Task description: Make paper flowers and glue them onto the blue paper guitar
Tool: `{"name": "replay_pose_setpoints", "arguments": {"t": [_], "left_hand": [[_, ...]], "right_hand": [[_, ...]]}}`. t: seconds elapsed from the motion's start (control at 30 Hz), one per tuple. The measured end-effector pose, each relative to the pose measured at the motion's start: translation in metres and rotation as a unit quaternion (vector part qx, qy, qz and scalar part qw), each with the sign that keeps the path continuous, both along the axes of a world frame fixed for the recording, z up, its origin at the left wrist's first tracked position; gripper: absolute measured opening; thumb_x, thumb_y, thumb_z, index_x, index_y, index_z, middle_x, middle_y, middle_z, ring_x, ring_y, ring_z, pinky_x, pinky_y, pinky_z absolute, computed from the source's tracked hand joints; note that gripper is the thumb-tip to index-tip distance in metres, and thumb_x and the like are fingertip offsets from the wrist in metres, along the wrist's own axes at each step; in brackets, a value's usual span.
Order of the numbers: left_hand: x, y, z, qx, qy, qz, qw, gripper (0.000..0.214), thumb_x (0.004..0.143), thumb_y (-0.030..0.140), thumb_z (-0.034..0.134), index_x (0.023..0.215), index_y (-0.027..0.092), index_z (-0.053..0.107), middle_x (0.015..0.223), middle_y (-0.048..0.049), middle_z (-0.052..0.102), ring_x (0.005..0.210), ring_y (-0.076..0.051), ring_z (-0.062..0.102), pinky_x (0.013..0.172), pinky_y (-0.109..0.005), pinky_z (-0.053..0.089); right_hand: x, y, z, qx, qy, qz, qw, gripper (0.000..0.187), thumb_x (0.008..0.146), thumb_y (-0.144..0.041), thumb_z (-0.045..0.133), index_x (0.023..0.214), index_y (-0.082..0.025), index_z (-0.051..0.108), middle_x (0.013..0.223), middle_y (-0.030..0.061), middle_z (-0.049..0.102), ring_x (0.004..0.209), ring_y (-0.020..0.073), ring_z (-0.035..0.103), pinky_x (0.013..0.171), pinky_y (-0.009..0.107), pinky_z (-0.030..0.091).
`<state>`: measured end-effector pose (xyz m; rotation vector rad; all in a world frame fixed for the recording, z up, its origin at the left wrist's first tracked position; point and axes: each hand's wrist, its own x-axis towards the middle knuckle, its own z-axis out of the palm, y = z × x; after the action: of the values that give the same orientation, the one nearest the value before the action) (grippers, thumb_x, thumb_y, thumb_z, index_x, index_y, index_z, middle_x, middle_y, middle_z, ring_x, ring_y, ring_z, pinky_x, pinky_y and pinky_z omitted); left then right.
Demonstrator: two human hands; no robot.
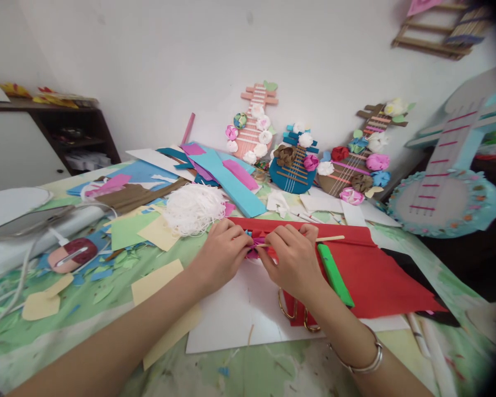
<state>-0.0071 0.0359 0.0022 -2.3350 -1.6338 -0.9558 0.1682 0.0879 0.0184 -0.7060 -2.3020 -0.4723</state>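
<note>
Head view. Left hand (227, 251): fingers bent, thumb and fingertips pinched on a scrap of purple paper (254, 252). Right hand (293, 253): closed, thumb and fingertips gripping a thin stick (331, 239), whose long end runs out past the knuckles to the right. The two grips nearly meet, seemingly so that one steadies the paper while the other keeps the stick's tip against it.

Purple paper: one small piece, between the fingertips, above the upper part of a white sheet (227, 331); bright purple to magenta, apparently crumpled or gathered, mostly covered by fingers; exact shape cannot be told. Stick: pale, straight, slender, wood-like.

White sheet: flat under the work, probably as a clean surface over the green tablecloth (111, 347). Red paper (384, 281): spread partly on the sheet, far edge folded, likely left within reach. Green block (334, 275): long, narrow, lying on the red paper, perhaps as a weight. Scissors (313, 329): gold handle loops showing beside the right forearm, the rest hidden. White string (195, 208): loose heap, beyond the left hand.
</note>
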Motion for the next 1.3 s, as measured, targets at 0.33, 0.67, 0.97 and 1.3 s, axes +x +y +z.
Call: {"name": "replay_pose_setpoints", "arguments": {"t": [0.33, 0.67, 0.97, 1.3], "left_hand": [[0.0000, 0.0001, 0.0015, 0.008, -0.049, -0.012, 0.999, 0.015, 0.090, 0.017, 0.050, 0.085, 0.018, 0.064, 0.081, -0.0046, 0.062, 0.084, -0.020, 0.046, 0.081, -0.038, 0.041], [0.0002, 0.0002, 0.0012, 0.027, -0.070, -0.027, 0.997, 0.014, 0.088, 0.014, 0.052, 0.083, 0.017, 0.065, 0.080, -0.0044, 0.063, 0.084, -0.020, 0.046, 0.082, -0.037, 0.041], [-0.0016, 0.0031, -0.0039, 0.063, -0.065, -0.042, 0.995, 0.014, 0.087, 0.014, 0.055, 0.084, 0.016, 0.068, 0.079, -0.0046, 0.064, 0.083, -0.019, 0.048, 0.080, -0.037, 0.042], [-0.0019, 0.0044, -0.0058, 0.060, -0.061, -0.034, 0.996, 0.010, 0.083, 0.011, 0.059, 0.081, 0.016, 0.068, 0.076, -0.0042, 0.063, 0.082, -0.020, 0.050, 0.079, -0.036, 0.043]], "right_hand": [[-0.0016, -0.0027, 0.0043, 0.018, 0.014, 0.011, 1.000, 0.022, 0.086, -0.023, 0.055, 0.066, -0.018, 0.050, 0.066, 0.0004, 0.057, 0.067, 0.0149, 0.046, 0.072, 0.036, 0.023], [-0.0020, -0.0016, 0.0003, 0.024, 0.025, 0.007, 0.999, 0.022, 0.087, -0.025, 0.056, 0.067, -0.018, 0.050, 0.065, 0.0000, 0.057, 0.067, 0.0147, 0.046, 0.072, 0.037, 0.023], [-0.0013, -0.0029, 0.0011, 0.044, 0.015, 0.016, 0.999, 0.023, 0.087, -0.022, 0.055, 0.065, -0.018, 0.050, 0.064, 0.0000, 0.057, 0.067, 0.0146, 0.045, 0.074, 0.037, 0.023], [-0.0015, -0.0033, 0.0019, 0.075, 0.007, 0.030, 0.997, 0.022, 0.088, -0.020, 0.054, 0.066, -0.018, 0.051, 0.063, -0.0007, 0.055, 0.065, 0.0136, 0.044, 0.077, 0.037, 0.023]]}}
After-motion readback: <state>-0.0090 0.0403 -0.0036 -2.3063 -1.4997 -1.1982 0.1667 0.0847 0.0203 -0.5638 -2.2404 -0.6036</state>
